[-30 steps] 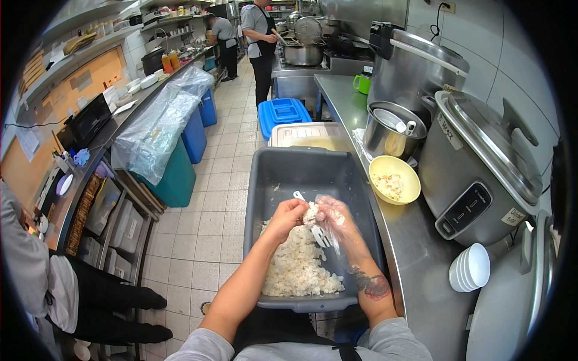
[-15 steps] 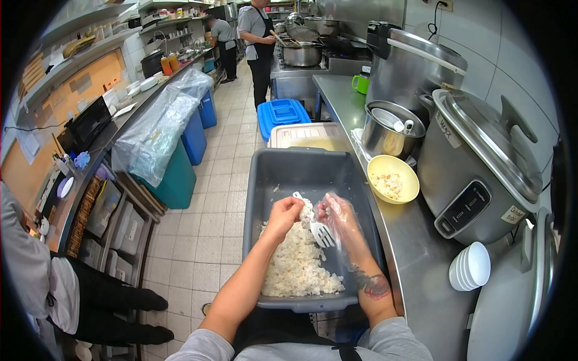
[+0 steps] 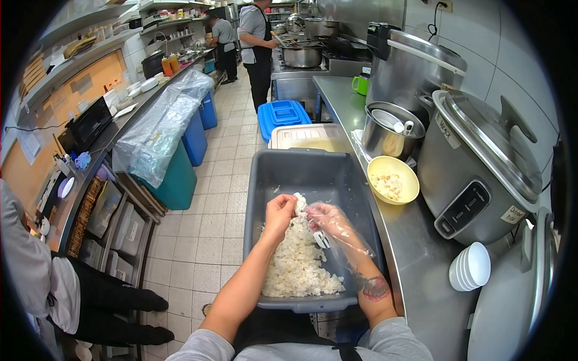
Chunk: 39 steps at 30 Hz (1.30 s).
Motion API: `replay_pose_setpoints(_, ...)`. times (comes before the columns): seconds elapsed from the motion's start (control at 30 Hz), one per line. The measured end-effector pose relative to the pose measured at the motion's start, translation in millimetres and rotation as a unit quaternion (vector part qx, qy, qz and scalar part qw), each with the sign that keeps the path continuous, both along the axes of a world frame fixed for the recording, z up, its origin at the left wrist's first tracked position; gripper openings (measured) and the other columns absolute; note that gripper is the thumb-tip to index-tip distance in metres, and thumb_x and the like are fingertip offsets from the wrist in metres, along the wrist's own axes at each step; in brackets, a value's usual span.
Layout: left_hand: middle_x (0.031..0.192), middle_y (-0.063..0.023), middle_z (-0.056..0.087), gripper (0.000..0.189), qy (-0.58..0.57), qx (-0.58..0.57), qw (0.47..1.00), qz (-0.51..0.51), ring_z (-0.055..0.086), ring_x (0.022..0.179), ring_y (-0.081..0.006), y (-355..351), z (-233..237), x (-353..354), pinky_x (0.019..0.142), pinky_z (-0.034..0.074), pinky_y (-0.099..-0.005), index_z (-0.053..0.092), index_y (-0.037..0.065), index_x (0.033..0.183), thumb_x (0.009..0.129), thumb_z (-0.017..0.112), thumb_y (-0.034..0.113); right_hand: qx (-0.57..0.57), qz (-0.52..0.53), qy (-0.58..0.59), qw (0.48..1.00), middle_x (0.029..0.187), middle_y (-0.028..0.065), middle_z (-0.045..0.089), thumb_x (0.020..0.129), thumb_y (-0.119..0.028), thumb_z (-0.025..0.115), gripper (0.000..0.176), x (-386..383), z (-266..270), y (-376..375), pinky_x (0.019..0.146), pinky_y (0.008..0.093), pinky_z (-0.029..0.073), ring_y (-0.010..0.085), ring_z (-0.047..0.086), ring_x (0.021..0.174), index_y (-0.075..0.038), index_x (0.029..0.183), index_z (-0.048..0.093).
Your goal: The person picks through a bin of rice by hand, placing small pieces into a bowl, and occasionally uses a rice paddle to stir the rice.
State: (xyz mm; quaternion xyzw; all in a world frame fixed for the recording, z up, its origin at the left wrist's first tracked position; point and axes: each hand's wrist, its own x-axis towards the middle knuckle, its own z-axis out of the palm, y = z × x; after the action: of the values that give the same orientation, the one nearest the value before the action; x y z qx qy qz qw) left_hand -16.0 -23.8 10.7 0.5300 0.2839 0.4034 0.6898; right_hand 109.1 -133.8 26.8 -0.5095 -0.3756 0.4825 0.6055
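A white slotted spatula, rice stuck along its upper part, is held over a large grey tub. My left hand, bare, is closed in a pinch at the rice-covered upper end. My right hand wears a loose clear plastic glove with rice bits on it. Its fingers are closed around the spatula's middle, hiding part of the handle, and the slotted head sticks out below. Cooked rice lies heaped in the near left part of the tub, beneath my hands.
A yellow bowl with food scraps, a rice cooker and stacked white bowls stand on the steel counter at right. Lidded bins are beyond the tub. One person is at left; others work farther back.
My gloved right hand has moved left and closed around the spatula, covering more of it. My left hand has shifted slightly left and now shows rice beside its fingertips.
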Motion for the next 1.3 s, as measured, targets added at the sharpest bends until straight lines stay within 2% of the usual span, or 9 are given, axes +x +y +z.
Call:
replay_pose_setpoints(0.23, 0.070, 0.0027, 0.057, 0.013, -0.006, -0.020, 1.000, -0.015, 0.048, 0.057, -0.0047, -3, 4, -1, 0.055, 0.042, -0.0218, 0.063, 0.003, 0.089, 0.092, 0.060, 0.016, 0.015, -0.029, -0.190, 0.981, 0.082, 0.0012, 0.062, 0.085, -0.018, 0.070, 0.024, -9, -11, 2, 0.067, 0.0246, 0.046, 0.0066, 0.054, 0.075, 0.001, 0.099, 0.063)
replay_pose_setpoints(0.33, 0.072, 0.0024, 0.058, 0.014, 0.004, -0.009, 0.999, -0.031, 0.049, 0.059, -0.0046, -3, 2, 0, 0.057, 0.043, -0.0213, 0.063, 0.003, 0.089, 0.093, 0.059, 0.016, -0.011, -0.011, -0.176, 0.984, 0.080, -0.0032, 0.057, 0.088, -0.015, 0.066, 0.012, -10, -1, -2, 0.067, 0.0232, 0.043, 0.0046, 0.050, 0.073, -0.003, 0.090, 0.063)
replay_pose_setpoints(0.43, 0.075, 0.0016, 0.060, 0.015, -0.002, -0.012, 0.999, -0.038, 0.051, 0.061, -0.0047, -4, 4, -1, 0.059, 0.045, -0.0212, 0.063, 0.003, 0.090, 0.094, 0.058, 0.017, -0.009, -0.008, -0.126, 0.992, 0.078, -0.0038, 0.057, 0.089, -0.015, 0.063, 0.012, -13, 6, -7, 0.067, 0.0228, 0.042, 0.0046, 0.049, 0.072, -0.003, 0.088, 0.062)
replay_pose_setpoints(0.6, 0.078, 0.0004, 0.063, 0.015, -0.009, -0.012, 0.999, -0.044, 0.054, 0.064, -0.0050, -3, 3, 0, 0.061, 0.046, -0.0215, 0.063, 0.003, 0.089, 0.094, 0.058, 0.017, 0.004, 0.002, -0.165, 0.986, 0.077, -0.0043, 0.056, 0.090, -0.015, 0.060, 0.013, -7, -2, -4, 0.067, 0.0221, 0.041, 0.0040, 0.049, 0.072, -0.003, 0.087, 0.062)
replay_pose_setpoints(0.83, 0.073, 0.0013, 0.060, 0.015, -0.003, -0.026, 0.998, -0.050, 0.053, 0.060, -0.0043, -6, 7, -1, 0.058, 0.045, -0.0206, 0.062, 0.005, 0.088, 0.094, 0.058, 0.017, 0.010, 0.007, -0.193, 0.981, 0.080, -0.0028, 0.059, 0.087, -0.012, 0.056, 0.014, -1, -8, 0, 0.068, 0.0224, 0.045, 0.0046, 0.053, 0.072, -0.001, 0.092, 0.064)
replay_pose_setpoints(0.93, 0.070, 0.0017, 0.059, 0.015, 0.002, -0.046, 0.997, -0.057, 0.053, 0.058, -0.0044, -6, 9, -2, 0.056, 0.045, -0.0205, 0.062, 0.005, 0.086, 0.094, 0.059, 0.018, 0.033, -0.016, -0.196, 0.980, 0.069, 0.0000, 0.059, 0.086, -0.013, 0.053, 0.015, -3, -7, -1, 0.062, 0.0270, 0.044, 0.0075, 0.053, 0.066, -0.001, 0.083, 0.061)
replay_pose_setpoints(1.2, 0.076, -0.0033, 0.064, 0.015, -0.013, -0.068, 0.994, -0.085, 0.058, 0.059, -0.0086, -4, 4, -2, 0.055, 0.047, -0.0221, 0.061, 0.002, 0.089, 0.094, 0.058, 0.016, 0.053, 0.012, -0.143, 0.988, 0.074, -0.0044, 0.059, 0.089, -0.010, 0.050, 0.018, 1, -7, -4, 0.062, 0.0227, 0.042, 0.0029, 0.050, 0.069, -0.001, 0.091, 0.064)
replay_pose_setpoints(1.3, 0.077, -0.0022, 0.064, 0.013, -0.017, -0.085, 0.992, -0.090, 0.060, 0.063, -0.0087, -7, 10, -4, 0.061, 0.051, -0.0224, 0.061, 0.005, 0.090, 0.094, 0.058, 0.018, 0.052, 0.005, -0.156, 0.986, 0.076, -0.0049, 0.058, 0.090, -0.011, 0.051, 0.018, 3, -4, -5, 0.061, 0.0227, 0.041, 0.0024, 0.048, 0.070, -0.001, 0.093, 0.065)
